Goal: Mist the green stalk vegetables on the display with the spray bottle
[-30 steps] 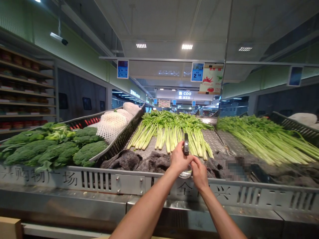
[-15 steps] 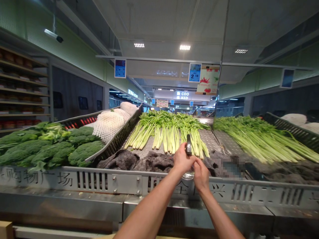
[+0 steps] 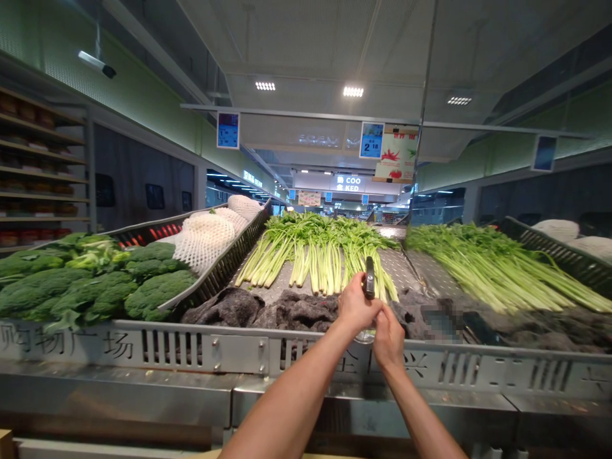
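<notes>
Both my hands are around a spray bottle (image 3: 369, 280) with a black spray head and a clear base. My left hand (image 3: 356, 304) is wrapped round it just under the head. Close against it, my right hand (image 3: 389, 336) has its fingers closed at the bottle's right side; its fingertips are partly hidden. Beyond the bottle lies a row of celery (image 3: 318, 255), leaves toward the back and pale stalk ends toward me. A crumpled dark grey cloth (image 3: 296, 310) runs along the front, below the stalks.
Broccoli (image 3: 95, 287) is heaped at the left, beside vegetables in white foam nets (image 3: 203, 239). A black slatted divider (image 3: 229, 255) separates them from the celery. A grey slotted rail (image 3: 191, 347) borders the front. At right, a mirror panel (image 3: 478, 197) reflects the celery.
My hands and the spray bottle have moved slightly to the right across the celery. The view has shifted a little, and the grip looks the same.
</notes>
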A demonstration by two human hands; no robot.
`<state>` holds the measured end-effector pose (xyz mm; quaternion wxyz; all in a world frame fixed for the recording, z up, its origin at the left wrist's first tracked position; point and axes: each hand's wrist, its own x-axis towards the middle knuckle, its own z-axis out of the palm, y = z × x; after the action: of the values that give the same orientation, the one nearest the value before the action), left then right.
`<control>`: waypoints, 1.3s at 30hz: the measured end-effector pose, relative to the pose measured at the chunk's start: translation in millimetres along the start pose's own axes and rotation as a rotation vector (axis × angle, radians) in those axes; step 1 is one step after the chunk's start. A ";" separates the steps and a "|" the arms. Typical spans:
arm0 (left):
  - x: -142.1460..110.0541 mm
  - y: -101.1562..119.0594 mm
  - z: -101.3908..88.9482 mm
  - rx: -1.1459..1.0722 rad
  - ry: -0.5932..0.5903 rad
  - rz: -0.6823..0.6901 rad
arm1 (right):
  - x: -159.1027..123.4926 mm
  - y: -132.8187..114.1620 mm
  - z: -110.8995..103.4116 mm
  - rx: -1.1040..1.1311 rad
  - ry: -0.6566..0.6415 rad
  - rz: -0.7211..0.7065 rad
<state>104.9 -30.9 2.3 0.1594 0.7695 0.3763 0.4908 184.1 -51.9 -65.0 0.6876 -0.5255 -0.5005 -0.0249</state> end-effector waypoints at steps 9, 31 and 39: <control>-0.3 10.3 13.2 -0.047 -0.041 0.015 | 2.6 6.7 -13.1 -0.043 0.044 -0.025; 0.9 17.0 24.0 -0.034 -0.094 0.004 | 4.1 12.3 -18.8 -0.129 0.132 0.006; 1.6 12.7 21.4 -0.042 -0.088 0.017 | 3.1 11.3 -13.8 -0.107 0.130 0.027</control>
<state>129.3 -35.4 1.2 0.1877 0.7900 0.3518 0.4656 201.1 -55.7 -70.0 0.6898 -0.5655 -0.4457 -0.0763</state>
